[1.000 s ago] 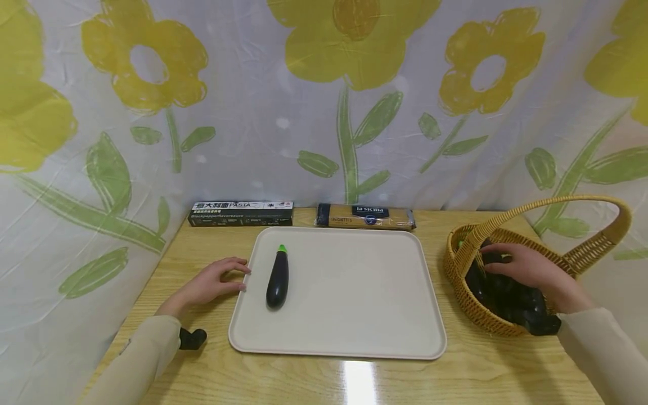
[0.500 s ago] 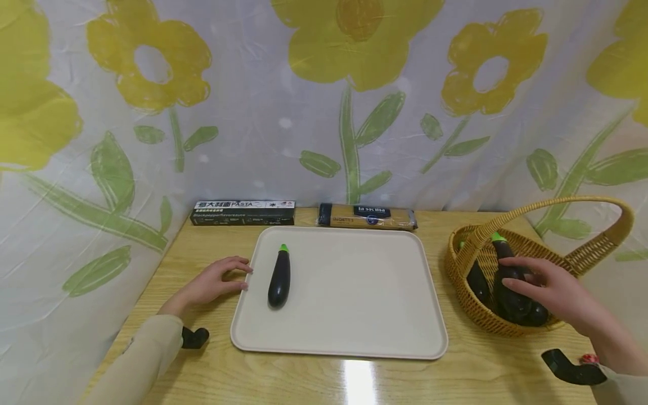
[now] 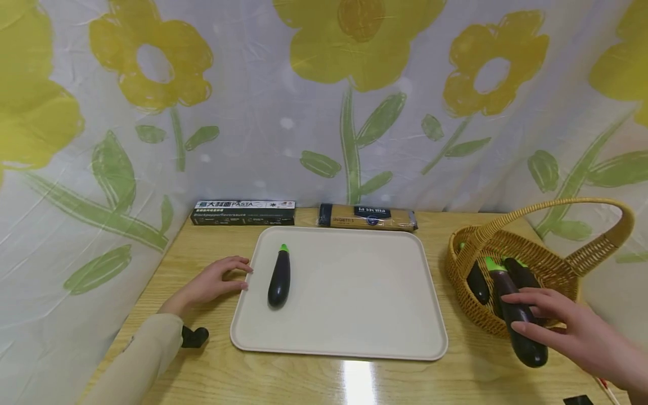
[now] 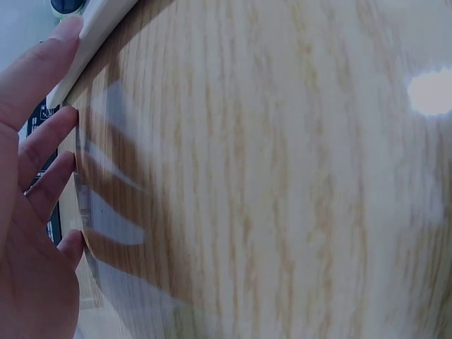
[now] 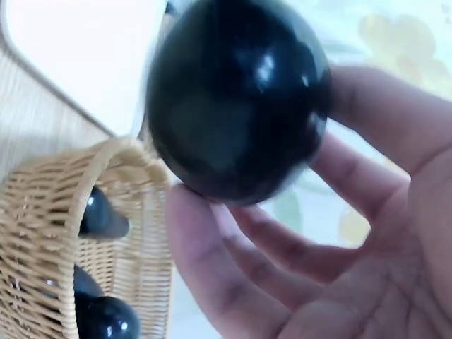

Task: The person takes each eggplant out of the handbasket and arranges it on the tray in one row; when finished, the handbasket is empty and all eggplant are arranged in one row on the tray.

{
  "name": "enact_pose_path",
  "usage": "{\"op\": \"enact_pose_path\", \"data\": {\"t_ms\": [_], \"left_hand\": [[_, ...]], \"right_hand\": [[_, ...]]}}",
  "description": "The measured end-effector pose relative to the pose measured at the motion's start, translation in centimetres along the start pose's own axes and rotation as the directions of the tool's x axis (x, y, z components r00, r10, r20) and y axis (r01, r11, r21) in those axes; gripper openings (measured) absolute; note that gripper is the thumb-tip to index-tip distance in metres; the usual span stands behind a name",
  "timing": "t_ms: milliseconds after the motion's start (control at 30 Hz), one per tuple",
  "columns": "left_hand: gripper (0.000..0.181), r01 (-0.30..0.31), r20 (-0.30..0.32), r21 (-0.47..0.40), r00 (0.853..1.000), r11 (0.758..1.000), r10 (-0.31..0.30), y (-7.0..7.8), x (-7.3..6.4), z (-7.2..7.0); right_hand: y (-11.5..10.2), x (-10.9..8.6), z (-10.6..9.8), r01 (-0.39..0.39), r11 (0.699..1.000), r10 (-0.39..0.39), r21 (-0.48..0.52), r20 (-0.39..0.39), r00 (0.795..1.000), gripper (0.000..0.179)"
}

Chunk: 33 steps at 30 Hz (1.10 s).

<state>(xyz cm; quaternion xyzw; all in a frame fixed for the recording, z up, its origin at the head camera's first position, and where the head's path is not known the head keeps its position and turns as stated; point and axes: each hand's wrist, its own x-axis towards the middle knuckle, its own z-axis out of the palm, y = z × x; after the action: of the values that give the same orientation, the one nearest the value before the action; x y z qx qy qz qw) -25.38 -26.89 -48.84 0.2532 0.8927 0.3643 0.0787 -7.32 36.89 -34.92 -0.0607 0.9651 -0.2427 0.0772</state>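
My right hand (image 3: 582, 332) grips a dark eggplant (image 3: 518, 318) with a green stem end, above the near rim of the wicker basket (image 3: 473, 320). The right wrist view shows the rounded bottom of this eggplant (image 5: 240, 99) between thumb and fingers. More eggplants lie in the basket, one (image 3: 477, 284) at its left side. Another eggplant (image 3: 279, 278) lies on the left part of the cream tray (image 3: 359, 292), stem toward the back. At the tray's left edge rests my left hand (image 3: 212, 284), fingers relaxed and touching the rim.
Behind the tray stand a black pasta box (image 3: 243, 214) and a spaghetti packet (image 3: 367, 217). The basket's tall handle (image 3: 567, 201) arches over it at the right. A flowered cloth (image 3: 253, 112) hangs behind the wooden table (image 3: 283, 377).
My right hand was inside the basket; it has drawn back toward the near side and lifted an eggplant up out of it. The left hand has stayed at the tray's edge.
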Motion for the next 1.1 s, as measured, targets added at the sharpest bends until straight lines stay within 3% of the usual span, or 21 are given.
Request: {"op": "enact_pose_path", "data": {"t_ms": [200, 567, 900, 1100], "left_hand": [[0.032, -0.014, -0.011, 0.012, 1.000, 1.000, 0.015, -0.2, 0.0, 0.0], [0.033, -0.004, 0.013, 0.010, 1.000, 1.000, 0.004, -0.5, 0.3, 0.1], [0.031, -0.030, 0.006, 0.020, 1.000, 0.999, 0.030, -0.4, 0.2, 0.0], [0.031, -0.016, -0.001, 0.006, 1.000, 1.000, 0.016, -0.2, 0.2, 0.0]], "right_hand": [[-1.1, -0.6, 0.6, 0.002, 0.999, -0.005, 0.032, 0.083, 0.997, 0.042], [-2.5, 0.3, 1.5, 0.134, 0.990, -0.136, 0.047, 0.042, 0.990, 0.038], [-4.9, 3.0, 3.0, 0.237, 0.960, -0.243, 0.149, 0.022, 0.970, 0.037], [-6.3, 5.5, 4.5, 0.213, 0.960, -0.220, 0.181, 0.022, 0.975, 0.041]]}}
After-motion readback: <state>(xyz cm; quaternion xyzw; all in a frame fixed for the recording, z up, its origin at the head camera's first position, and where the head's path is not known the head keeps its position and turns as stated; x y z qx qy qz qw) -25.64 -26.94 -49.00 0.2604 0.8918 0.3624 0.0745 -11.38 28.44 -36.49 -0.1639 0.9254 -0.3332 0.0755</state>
